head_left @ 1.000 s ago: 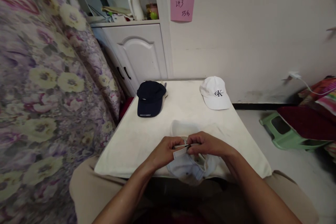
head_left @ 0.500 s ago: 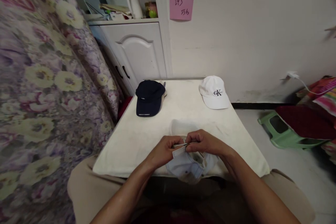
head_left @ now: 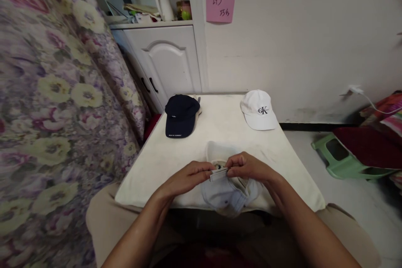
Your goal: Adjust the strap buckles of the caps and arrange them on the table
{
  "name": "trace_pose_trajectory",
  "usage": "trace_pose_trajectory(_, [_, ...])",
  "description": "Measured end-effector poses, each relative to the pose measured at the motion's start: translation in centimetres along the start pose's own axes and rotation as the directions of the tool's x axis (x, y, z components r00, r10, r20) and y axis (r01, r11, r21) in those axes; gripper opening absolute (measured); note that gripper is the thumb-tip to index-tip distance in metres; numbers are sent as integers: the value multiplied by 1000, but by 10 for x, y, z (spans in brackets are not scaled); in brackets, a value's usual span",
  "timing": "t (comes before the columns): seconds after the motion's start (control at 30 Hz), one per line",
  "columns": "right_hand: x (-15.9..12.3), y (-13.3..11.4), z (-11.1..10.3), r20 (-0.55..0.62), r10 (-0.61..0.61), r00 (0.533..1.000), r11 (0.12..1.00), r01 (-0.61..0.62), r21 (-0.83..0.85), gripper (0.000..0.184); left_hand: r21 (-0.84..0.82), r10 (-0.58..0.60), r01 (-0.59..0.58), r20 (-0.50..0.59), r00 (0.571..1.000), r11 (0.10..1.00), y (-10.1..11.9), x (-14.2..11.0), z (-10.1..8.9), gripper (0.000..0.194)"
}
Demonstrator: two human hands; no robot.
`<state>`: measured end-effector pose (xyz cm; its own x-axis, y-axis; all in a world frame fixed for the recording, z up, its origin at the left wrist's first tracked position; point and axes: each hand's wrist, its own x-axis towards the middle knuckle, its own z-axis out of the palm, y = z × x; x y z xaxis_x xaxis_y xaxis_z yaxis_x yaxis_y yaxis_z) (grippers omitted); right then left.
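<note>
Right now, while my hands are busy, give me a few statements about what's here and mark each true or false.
1. The left hand and right hand both hold the pale blue cap. True.
2. The navy cap is right of the white cap. False: it is left of it.
3. The white cap has dark lettering. True.
4. The stool's frame is blue. False: it is green.
5. The note is pink. True.

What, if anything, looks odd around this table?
A patchy stain low on the wall, just above the black skirting, looks like dirt or wear. The navy cap, white cap and pale blue cap show no obvious damage.
</note>
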<state>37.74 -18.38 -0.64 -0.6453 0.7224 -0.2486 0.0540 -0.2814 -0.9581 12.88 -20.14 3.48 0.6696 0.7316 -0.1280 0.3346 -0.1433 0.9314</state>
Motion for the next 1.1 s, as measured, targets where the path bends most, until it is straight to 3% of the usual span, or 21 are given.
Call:
trace_pose_trajectory(0.2, [-1,-3,0,-2,10,1000,1000,-10,-23,29,18,-30,32,-117,993,999,5,4,8,47])
trace_pose_trajectory(0.43, [-2,-4,-2,33,9,999,1000,-10,1,31,-5,-64,64,-125,990,998,2,3,8,41])
trace_pose_trajectory(0.63, [-2,-4,-6,75,-36,997,999,36,1,29,-155,-39,38,-4,999,987,2,10,10,18])
trace_pose_trajectory(0.9, [-2,-3,-4,101,-68,993,996,72,-43,30,-156,-137,129,-41,990,979,3,24,27,19])
trace_pose_trajectory(1.1, [-10,-6,-12,182,-52,982,993,70,-92,30,-197,-171,143,-133,976,970,-3,26,30,20])
